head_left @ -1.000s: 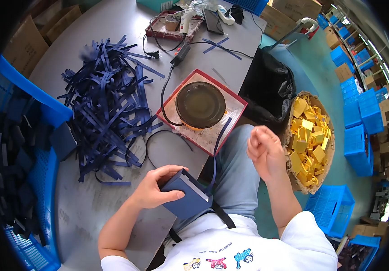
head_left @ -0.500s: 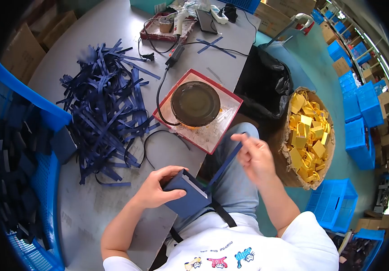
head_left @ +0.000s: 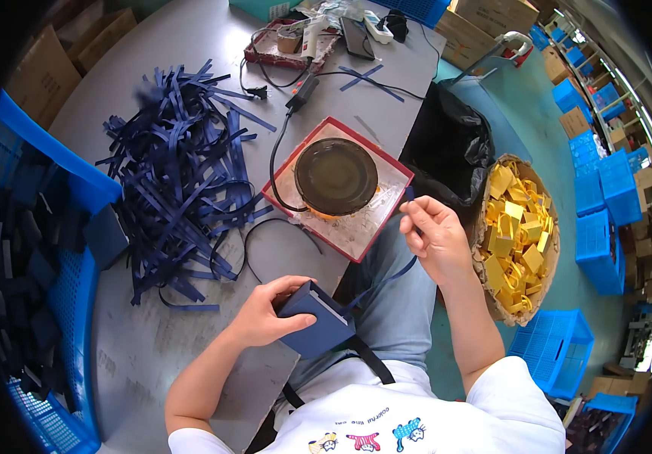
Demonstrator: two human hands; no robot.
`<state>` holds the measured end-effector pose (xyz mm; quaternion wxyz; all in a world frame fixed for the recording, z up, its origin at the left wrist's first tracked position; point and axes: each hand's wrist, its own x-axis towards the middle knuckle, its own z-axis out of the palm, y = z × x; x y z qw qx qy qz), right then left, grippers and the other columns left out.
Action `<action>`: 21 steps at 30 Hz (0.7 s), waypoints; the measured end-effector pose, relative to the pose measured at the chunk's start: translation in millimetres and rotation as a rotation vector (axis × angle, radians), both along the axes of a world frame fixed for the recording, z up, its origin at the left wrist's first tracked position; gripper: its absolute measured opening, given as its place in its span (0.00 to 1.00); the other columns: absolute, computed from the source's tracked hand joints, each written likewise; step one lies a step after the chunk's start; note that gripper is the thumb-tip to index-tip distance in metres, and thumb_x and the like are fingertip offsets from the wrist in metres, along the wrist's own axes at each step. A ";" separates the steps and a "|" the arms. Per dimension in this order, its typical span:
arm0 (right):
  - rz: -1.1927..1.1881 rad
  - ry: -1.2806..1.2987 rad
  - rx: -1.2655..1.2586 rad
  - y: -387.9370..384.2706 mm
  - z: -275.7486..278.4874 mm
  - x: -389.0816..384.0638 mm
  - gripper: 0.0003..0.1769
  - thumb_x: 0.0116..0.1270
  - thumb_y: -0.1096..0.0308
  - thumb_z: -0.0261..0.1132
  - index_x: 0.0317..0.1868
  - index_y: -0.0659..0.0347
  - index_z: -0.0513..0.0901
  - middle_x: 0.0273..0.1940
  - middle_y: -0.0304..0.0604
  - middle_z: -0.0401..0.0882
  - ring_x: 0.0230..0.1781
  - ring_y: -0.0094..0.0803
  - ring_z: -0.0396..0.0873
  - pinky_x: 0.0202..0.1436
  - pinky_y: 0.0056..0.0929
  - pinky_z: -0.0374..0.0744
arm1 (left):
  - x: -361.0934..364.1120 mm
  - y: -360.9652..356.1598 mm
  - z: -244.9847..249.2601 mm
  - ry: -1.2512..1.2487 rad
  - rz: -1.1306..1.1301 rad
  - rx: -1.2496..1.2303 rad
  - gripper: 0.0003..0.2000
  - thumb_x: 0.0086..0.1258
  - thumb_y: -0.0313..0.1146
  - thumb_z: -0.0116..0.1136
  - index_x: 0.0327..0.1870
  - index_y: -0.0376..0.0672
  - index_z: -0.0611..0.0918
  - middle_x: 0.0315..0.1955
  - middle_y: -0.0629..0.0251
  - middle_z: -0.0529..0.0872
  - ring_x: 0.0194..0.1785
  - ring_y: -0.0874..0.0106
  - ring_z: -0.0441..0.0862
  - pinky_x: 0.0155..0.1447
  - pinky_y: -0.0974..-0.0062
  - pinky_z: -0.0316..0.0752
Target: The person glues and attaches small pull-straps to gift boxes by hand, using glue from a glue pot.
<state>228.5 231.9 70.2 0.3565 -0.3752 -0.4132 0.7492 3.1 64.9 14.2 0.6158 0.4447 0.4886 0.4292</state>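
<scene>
Half a second ago the blue ribbon (head_left: 400, 272) ran nearly straight from the box to the right hand (head_left: 441, 240); now it sags in a curve over the jeans leg (head_left: 394, 325), and that hand has gone forward, nearer the right corner of the red-rimmed tray (head_left: 345, 231). The right fingers are pinched together on the ribbon close to its end — a short dark tip shows just past them. The forearm points forward, with the elbow out to the side and the other fingers curled in.

The left hand (head_left: 261, 314) has barely changed: its thumb lies across the dark blue box (head_left: 318, 333) and its fingers wrap the far edge, gripping it firmly. The box is tilted, above the lap at the edge of the grey surface (head_left: 136, 348) — the ribbon comes out of its right side.
</scene>
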 end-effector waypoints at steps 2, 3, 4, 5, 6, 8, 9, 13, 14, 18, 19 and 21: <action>-0.006 -0.076 0.033 3.9 -3.0 -6.8 0.07 0.67 0.68 0.60 0.38 0.65 0.79 0.23 0.34 0.73 0.15 0.14 0.61 0.16 0.12 0.57 | 1.4 0.2 -1.3 0.005 0.001 0.009 0.26 0.55 0.31 0.67 0.55 0.36 0.74 0.42 0.64 0.81 0.45 0.75 0.79 0.54 0.76 0.72; -0.015 -0.149 0.067 6.0 -4.8 -9.9 0.08 0.67 0.68 0.60 0.34 0.64 0.79 0.22 0.32 0.72 0.15 0.12 0.60 0.16 0.12 0.56 | 2.5 0.4 -1.9 0.001 -0.002 0.023 0.26 0.55 0.31 0.67 0.55 0.36 0.74 0.42 0.64 0.81 0.45 0.75 0.79 0.54 0.76 0.72; -0.013 -0.149 0.066 8.5 -6.4 -12.3 0.08 0.67 0.68 0.60 0.34 0.64 0.79 0.22 0.32 0.72 0.15 0.12 0.60 0.16 0.12 0.56 | 3.8 0.9 -2.4 -0.003 -0.006 0.036 0.26 0.55 0.31 0.67 0.55 0.36 0.74 0.42 0.63 0.81 0.45 0.75 0.79 0.54 0.76 0.72; -0.004 -0.193 0.075 11.1 -7.9 -14.3 0.09 0.66 0.67 0.62 0.31 0.63 0.80 0.20 0.30 0.69 0.15 0.12 0.58 0.16 0.12 0.55 | 5.7 1.8 -2.8 -0.003 -0.004 0.034 0.26 0.55 0.31 0.67 0.55 0.36 0.74 0.42 0.63 0.81 0.45 0.75 0.79 0.54 0.76 0.72; 0.004 -0.238 0.085 13.6 -9.5 -16.3 0.10 0.65 0.66 0.63 0.29 0.63 0.80 0.18 0.28 0.67 0.14 0.11 0.56 0.16 0.12 0.53 | 7.9 3.2 -3.3 -0.010 -0.004 0.044 0.26 0.55 0.30 0.67 0.55 0.35 0.74 0.42 0.63 0.81 0.45 0.75 0.79 0.54 0.76 0.73; -0.004 -0.251 0.082 18.4 -13.3 -20.8 0.10 0.64 0.66 0.64 0.28 0.63 0.80 0.17 0.27 0.64 0.14 0.11 0.55 0.16 0.13 0.52 | 11.6 5.4 -3.7 -0.018 0.000 0.052 0.25 0.54 0.30 0.67 0.55 0.35 0.74 0.42 0.63 0.81 0.45 0.75 0.79 0.54 0.76 0.73; -0.014 -0.263 0.082 20.6 -15.0 -22.9 0.11 0.64 0.65 0.64 0.28 0.63 0.79 0.16 0.25 0.61 0.13 0.11 0.53 0.16 0.13 0.50 | 13.0 6.6 -3.4 -0.009 -0.015 0.053 0.26 0.54 0.30 0.68 0.55 0.35 0.74 0.42 0.63 0.81 0.45 0.76 0.78 0.54 0.76 0.72; -0.013 -0.271 0.110 25.9 -19.7 -28.8 0.11 0.63 0.65 0.65 0.27 0.63 0.79 0.15 0.25 0.61 0.13 0.11 0.52 0.16 0.14 0.50 | 16.2 9.3 -2.1 -0.024 -0.021 0.042 0.26 0.53 0.29 0.68 0.54 0.35 0.74 0.41 0.63 0.80 0.45 0.76 0.78 0.54 0.77 0.71; -0.008 -0.278 0.121 27.1 -20.9 -29.4 0.11 0.61 0.64 0.66 0.27 0.63 0.80 0.16 0.26 0.64 0.13 0.11 0.53 0.16 0.15 0.51 | 16.2 9.3 -3.1 -0.024 -0.020 0.040 0.26 0.53 0.29 0.68 0.54 0.35 0.74 0.41 0.63 0.80 0.45 0.76 0.78 0.54 0.77 0.71; -0.012 -0.297 0.122 29.6 -24.4 -32.3 0.12 0.59 0.63 0.68 0.26 0.63 0.80 0.16 0.27 0.67 0.14 0.11 0.54 0.16 0.16 0.52 | 16.4 9.4 -5.8 0.002 -0.008 0.083 0.25 0.54 0.32 0.68 0.54 0.35 0.74 0.40 0.61 0.81 0.43 0.75 0.80 0.52 0.76 0.74; -0.011 -0.298 0.122 30.0 -25.7 -32.5 0.12 0.59 0.63 0.68 0.26 0.63 0.80 0.16 0.27 0.67 0.14 0.11 0.54 0.16 0.16 0.52 | 16.4 9.4 -5.8 0.000 -0.005 0.079 0.25 0.54 0.32 0.68 0.54 0.35 0.74 0.40 0.61 0.81 0.43 0.75 0.80 0.52 0.76 0.74; -0.011 -0.301 0.119 30.8 -28.6 -33.0 0.11 0.58 0.64 0.69 0.26 0.63 0.81 0.16 0.27 0.68 0.14 0.11 0.55 0.16 0.16 0.52 | 16.5 9.5 -6.2 0.002 -0.003 0.090 0.25 0.54 0.32 0.67 0.53 0.35 0.74 0.40 0.61 0.81 0.43 0.75 0.80 0.52 0.76 0.74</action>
